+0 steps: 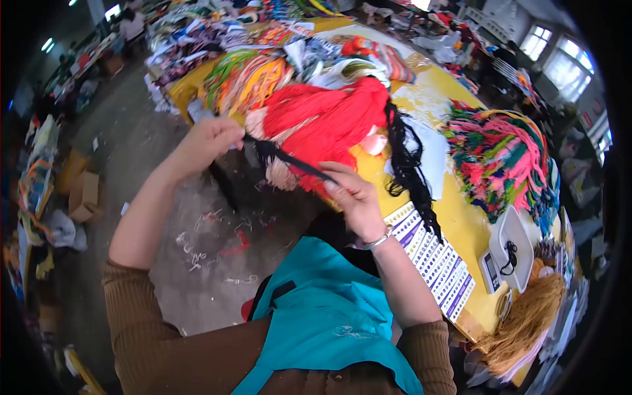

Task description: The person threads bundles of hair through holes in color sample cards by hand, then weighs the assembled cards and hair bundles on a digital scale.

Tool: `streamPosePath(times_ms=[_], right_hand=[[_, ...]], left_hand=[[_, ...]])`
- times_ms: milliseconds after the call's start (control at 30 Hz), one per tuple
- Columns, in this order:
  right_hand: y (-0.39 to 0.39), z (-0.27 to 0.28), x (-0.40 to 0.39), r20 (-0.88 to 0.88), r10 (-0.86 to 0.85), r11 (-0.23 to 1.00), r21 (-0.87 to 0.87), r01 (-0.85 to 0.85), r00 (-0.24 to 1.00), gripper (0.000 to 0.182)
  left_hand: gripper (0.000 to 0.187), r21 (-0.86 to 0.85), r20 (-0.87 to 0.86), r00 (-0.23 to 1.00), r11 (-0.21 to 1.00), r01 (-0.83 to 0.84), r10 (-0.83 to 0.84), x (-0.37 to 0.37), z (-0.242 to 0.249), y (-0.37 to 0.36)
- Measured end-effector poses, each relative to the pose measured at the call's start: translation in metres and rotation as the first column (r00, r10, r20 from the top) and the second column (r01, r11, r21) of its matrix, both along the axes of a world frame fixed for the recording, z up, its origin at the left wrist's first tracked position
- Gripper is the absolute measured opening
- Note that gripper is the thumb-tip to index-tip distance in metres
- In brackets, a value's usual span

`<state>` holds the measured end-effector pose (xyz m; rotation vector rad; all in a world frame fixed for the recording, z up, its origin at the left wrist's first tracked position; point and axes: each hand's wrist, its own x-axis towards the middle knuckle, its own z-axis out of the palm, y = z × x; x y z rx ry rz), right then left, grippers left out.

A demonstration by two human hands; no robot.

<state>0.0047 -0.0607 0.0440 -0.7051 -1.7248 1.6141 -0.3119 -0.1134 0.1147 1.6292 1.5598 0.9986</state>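
Note:
A bundle of black yarn (293, 160) is stretched between my two hands, above the table's near edge. My left hand (209, 141) is closed on its left end, and a dark length hangs below that hand. At the other end, my right hand (352, 197) pinches the yarn between thumb and fingers; a metal bracelet circles that wrist. Just behind lies a big heap of red yarn (329, 118) with pale pink parts. Loose black yarn (408, 164) trails over the table to the right of my right hand.
The yellow table (474, 257) bears printed sheets with rows of dots (438, 270), multicoloured yarn (500, 158), a white tray (512, 247) with a black cord, and brown yarn (526, 322). Orange and green yarn (247, 79) lies farther back. Thread scraps litter the floor (210, 263).

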Motion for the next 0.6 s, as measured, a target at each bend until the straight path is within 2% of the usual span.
streamPosePath(times_ms=[33, 67, 100, 133, 167, 200, 233, 267, 300, 333, 367, 433, 500, 567, 600], right_hand=[[0.003, -0.004, 0.002, 0.041, -0.105, 0.977, 0.188, 0.096, 0.994, 0.021], [0.007, -0.008, 0.005, 0.056, -0.219, 0.909, 0.376, 0.183, 0.974, 0.019], [0.008, -0.012, 0.010, 0.044, -0.265, 0.929, 0.277, 0.243, 0.963, 0.018], [0.011, -0.016, 0.015, 0.037, -0.315, 0.936, 0.176, 0.304, 0.948, 0.017], [0.018, -0.022, 0.020, -0.020, -0.287, 0.955, 0.075, 0.287, 0.958, 0.017], [0.017, -0.026, 0.020, 0.059, -0.277, 0.959, 0.072, 0.272, 0.959, 0.017], [0.016, -0.028, 0.019, 0.135, -0.267, 0.963, 0.070, 0.260, 0.954, 0.018], [0.015, -0.029, 0.018, 0.149, -0.230, 0.973, 0.059, 0.224, 0.962, 0.019], [0.017, -0.031, 0.019, 0.282, -0.139, 0.988, 0.108, 0.112, 0.949, 0.023], [0.023, -0.030, 0.019, 0.411, -0.056, 0.989, 0.147, -0.005, 0.910, 0.029], [0.025, -0.029, 0.019, 0.432, -0.059, 0.914, 0.386, -0.125, 0.900, 0.048], [0.024, -0.020, 0.005, 0.416, -0.175, 0.775, 0.617, -0.136, 0.892, 0.063], [0.013, 0.012, -0.028, 0.241, -0.071, 0.814, 0.575, -0.084, 0.968, 0.071], [-0.001, 0.034, -0.067, -0.088, 0.120, 0.875, 0.479, -0.063, 0.989, 0.065], [-0.003, 0.034, -0.082, -0.138, 0.264, 0.922, 0.327, -0.208, 0.955, 0.059]], left_hand=[[0.030, 0.008, 0.035, 0.999, 1.000, -0.028, 0.028, -0.008, 0.001, 0.002], [0.030, 0.162, 0.021, 0.991, 0.978, -0.133, 0.131, -0.022, -0.002, 0.007], [0.029, 0.314, 0.020, 0.973, 0.922, -0.226, 0.231, -0.039, -0.005, 0.011], [0.030, 0.194, 0.134, 0.922, 0.903, -0.383, 0.362, -0.062, 0.003, 0.007], [0.031, 0.066, 0.247, 0.834, 0.850, -0.522, 0.493, -0.085, 0.012, 0.004], [0.032, 0.180, 0.129, 0.854, 0.835, -0.520, 0.504, -0.084, 0.007, 0.005], [0.032, 0.181, 0.127, 0.854, 0.834, -0.521, 0.505, -0.084, 0.007, 0.004], [0.032, 0.115, 0.162, 0.862, 0.858, -0.500, 0.480, -0.082, 0.003, 0.000], [0.032, 0.049, 0.203, 0.865, 0.877, -0.477, 0.459, -0.076, 0.005, -0.006], [0.031, -0.024, 0.295, 0.889, 0.933, -0.359, 0.350, -0.076, 0.009, -0.010], [0.031, -0.029, 0.295, 0.888, 0.932, -0.360, 0.352, -0.069, 0.012, -0.015], [0.030, -0.118, 0.221, 0.923, 0.948, -0.296, 0.316, -0.025, 0.028, -0.023], [0.030, -0.050, 0.204, 0.979, 0.999, -0.001, 0.011, -0.006, 0.022, -0.020], [0.030, -0.115, 0.163, 0.986, 0.992, 0.057, -0.038, 0.025, 0.039, -0.022], [0.029, -0.112, 0.155, 0.980, 0.983, 0.144, -0.126, 0.031, 0.041, -0.021]])
